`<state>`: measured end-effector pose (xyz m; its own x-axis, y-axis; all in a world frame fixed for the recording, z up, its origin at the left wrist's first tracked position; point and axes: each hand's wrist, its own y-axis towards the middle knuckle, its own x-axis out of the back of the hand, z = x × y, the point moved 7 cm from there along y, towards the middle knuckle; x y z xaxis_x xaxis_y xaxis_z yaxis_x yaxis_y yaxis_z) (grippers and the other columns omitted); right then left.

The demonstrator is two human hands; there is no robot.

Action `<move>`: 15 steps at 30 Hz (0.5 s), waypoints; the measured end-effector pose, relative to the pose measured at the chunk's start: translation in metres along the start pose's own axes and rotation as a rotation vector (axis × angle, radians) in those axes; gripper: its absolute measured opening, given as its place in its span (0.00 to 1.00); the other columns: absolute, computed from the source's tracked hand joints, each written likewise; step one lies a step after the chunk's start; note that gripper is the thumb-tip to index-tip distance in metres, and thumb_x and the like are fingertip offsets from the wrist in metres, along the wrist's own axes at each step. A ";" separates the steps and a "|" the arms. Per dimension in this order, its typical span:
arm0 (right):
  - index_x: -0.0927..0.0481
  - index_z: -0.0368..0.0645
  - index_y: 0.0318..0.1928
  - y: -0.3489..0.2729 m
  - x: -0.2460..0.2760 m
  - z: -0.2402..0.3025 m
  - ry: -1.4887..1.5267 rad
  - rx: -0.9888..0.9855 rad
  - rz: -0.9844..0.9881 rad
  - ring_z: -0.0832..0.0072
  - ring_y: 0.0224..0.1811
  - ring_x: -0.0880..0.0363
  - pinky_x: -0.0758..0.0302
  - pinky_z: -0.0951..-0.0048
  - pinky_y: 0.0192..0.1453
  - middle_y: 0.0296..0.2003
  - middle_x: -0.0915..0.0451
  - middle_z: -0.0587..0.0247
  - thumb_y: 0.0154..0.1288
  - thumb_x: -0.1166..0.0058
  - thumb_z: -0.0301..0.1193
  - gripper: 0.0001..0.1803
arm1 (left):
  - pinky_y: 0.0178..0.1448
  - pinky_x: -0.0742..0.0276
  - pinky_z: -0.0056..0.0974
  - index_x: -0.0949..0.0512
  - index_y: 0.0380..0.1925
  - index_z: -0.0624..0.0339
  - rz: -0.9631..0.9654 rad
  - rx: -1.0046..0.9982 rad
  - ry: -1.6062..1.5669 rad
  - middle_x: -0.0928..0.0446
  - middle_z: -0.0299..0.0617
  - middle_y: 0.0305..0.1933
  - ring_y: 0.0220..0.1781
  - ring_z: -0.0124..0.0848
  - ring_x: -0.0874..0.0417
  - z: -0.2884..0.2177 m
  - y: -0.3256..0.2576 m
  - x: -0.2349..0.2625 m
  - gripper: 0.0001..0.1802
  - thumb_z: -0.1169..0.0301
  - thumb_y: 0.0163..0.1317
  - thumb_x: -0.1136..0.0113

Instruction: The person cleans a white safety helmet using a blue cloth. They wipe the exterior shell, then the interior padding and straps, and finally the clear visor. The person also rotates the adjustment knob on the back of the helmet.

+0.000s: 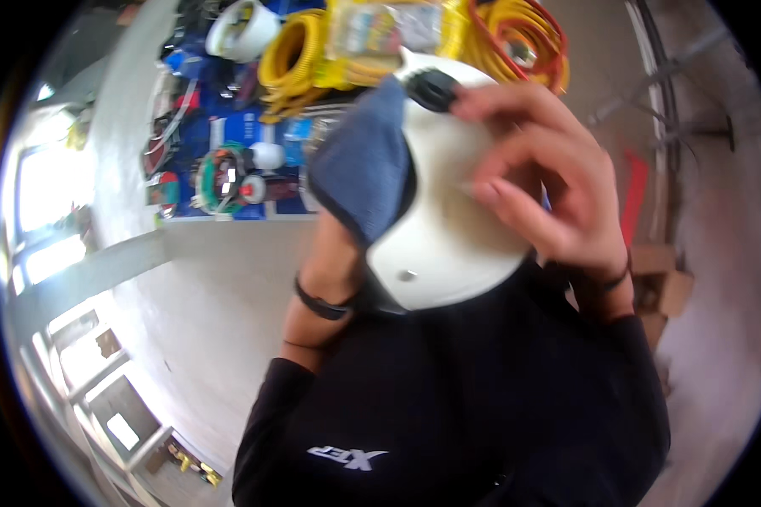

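Observation:
In front of my chest is a white, rounded, helmet-like shell (457, 245) with a black knob (433, 89) near its far end and a small metal rivet low on its face. A blue-grey cloth (364, 160) with a dark edge lies against its left side. My left hand (336, 241) reaches up behind the cloth, which hides its fingers along with the shell. Over the right side of the shell is my right hand (554, 173), slightly blurred. Its fingers are curved and apart, the index fingertip at the knob and the thumb over the white surface.
Beyond the shell stands a table with a blue covering (243, 127), crowded with a yellow hose coil (294, 55), a red-and-yellow hose coil (554, 42), a white roll (243, 32), a yellow packet (389, 34) and a green coil (207, 182). Cardboard boxes (658, 283) sit on the floor at right.

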<state>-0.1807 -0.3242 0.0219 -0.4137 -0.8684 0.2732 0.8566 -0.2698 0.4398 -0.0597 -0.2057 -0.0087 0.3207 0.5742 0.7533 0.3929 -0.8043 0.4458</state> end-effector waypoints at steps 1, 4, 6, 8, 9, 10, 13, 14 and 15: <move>0.19 0.35 0.31 -0.002 -0.003 0.004 -0.010 0.017 -0.035 0.52 0.65 0.25 0.32 0.56 0.69 0.54 0.22 0.47 0.56 0.40 0.22 0.02 | 0.55 0.23 0.49 0.24 0.51 0.67 -0.014 -0.006 0.022 0.21 0.58 0.46 0.51 0.55 0.20 0.000 0.001 0.003 0.18 0.77 0.60 0.44; 0.18 0.36 0.35 -0.006 -0.016 0.023 -0.200 0.139 -0.009 0.50 0.58 0.21 0.25 0.54 0.64 0.51 0.21 0.49 0.51 0.32 0.18 0.10 | 0.54 0.23 0.50 0.24 0.50 0.67 -0.084 -0.001 0.093 0.21 0.59 0.45 0.50 0.56 0.20 -0.001 0.001 0.012 0.17 0.78 0.59 0.44; 0.19 0.35 0.36 0.001 -0.028 0.033 -0.267 0.213 -0.017 0.47 0.57 0.20 0.23 0.50 0.64 0.49 0.21 0.49 0.47 0.32 0.15 0.13 | 0.52 0.24 0.51 0.24 0.47 0.67 -0.133 0.004 0.120 0.22 0.58 0.42 0.47 0.56 0.20 0.002 0.006 0.022 0.15 0.77 0.59 0.44; 0.19 0.33 0.36 0.001 -0.040 0.040 -0.331 0.305 -0.009 0.45 0.55 0.19 0.22 0.46 0.65 0.48 0.21 0.49 0.44 0.33 0.13 0.15 | 0.50 0.24 0.52 0.24 0.45 0.67 -0.185 0.055 0.128 0.22 0.58 0.40 0.46 0.57 0.21 0.006 0.003 0.029 0.13 0.77 0.59 0.45; 0.19 0.33 0.36 0.001 -0.046 0.044 -0.385 0.388 -0.015 0.46 0.54 0.18 0.21 0.46 0.64 0.47 0.21 0.49 0.44 0.32 0.14 0.15 | 0.54 0.24 0.52 0.24 0.49 0.67 -0.177 0.076 0.126 0.21 0.59 0.44 0.49 0.57 0.20 0.010 0.000 0.034 0.16 0.78 0.60 0.45; 0.18 0.32 0.36 -0.001 -0.050 0.047 -0.411 0.426 -0.010 0.47 0.53 0.18 0.21 0.46 0.63 0.46 0.20 0.50 0.44 0.33 0.15 0.14 | 0.58 0.24 0.52 0.24 0.53 0.67 -0.165 0.098 0.109 0.21 0.59 0.49 0.52 0.57 0.20 0.012 -0.005 0.035 0.19 0.79 0.60 0.45; 0.16 0.31 0.34 -0.004 -0.055 0.051 -0.463 0.547 -0.012 0.50 0.52 0.17 0.20 0.46 0.63 0.43 0.18 0.52 0.45 0.33 0.19 0.12 | 0.61 0.24 0.52 0.24 0.56 0.67 -0.191 0.125 0.090 0.20 0.60 0.52 0.55 0.57 0.19 0.014 -0.010 0.039 0.20 0.81 0.62 0.46; 0.16 0.31 0.34 -0.004 -0.056 0.051 -0.475 0.584 -0.016 0.51 0.52 0.16 0.20 0.47 0.62 0.42 0.18 0.52 0.45 0.33 0.21 0.12 | 0.61 0.24 0.52 0.24 0.55 0.67 -0.188 0.133 0.096 0.20 0.60 0.52 0.55 0.57 0.19 0.016 -0.009 0.040 0.20 0.80 0.62 0.46; 0.15 0.31 0.34 -0.003 -0.056 0.051 -0.469 0.592 -0.017 0.52 0.52 0.16 0.19 0.47 0.62 0.41 0.17 0.52 0.46 0.33 0.22 0.12 | 0.60 0.24 0.51 0.24 0.55 0.68 -0.184 0.140 0.100 0.20 0.60 0.52 0.55 0.57 0.19 0.017 -0.008 0.040 0.19 0.80 0.62 0.45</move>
<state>-0.1753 -0.2534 0.0489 -0.6263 -0.5625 0.5398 0.5954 0.1019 0.7970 -0.0352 -0.1735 0.0096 0.1484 0.6850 0.7133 0.5547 -0.6548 0.5134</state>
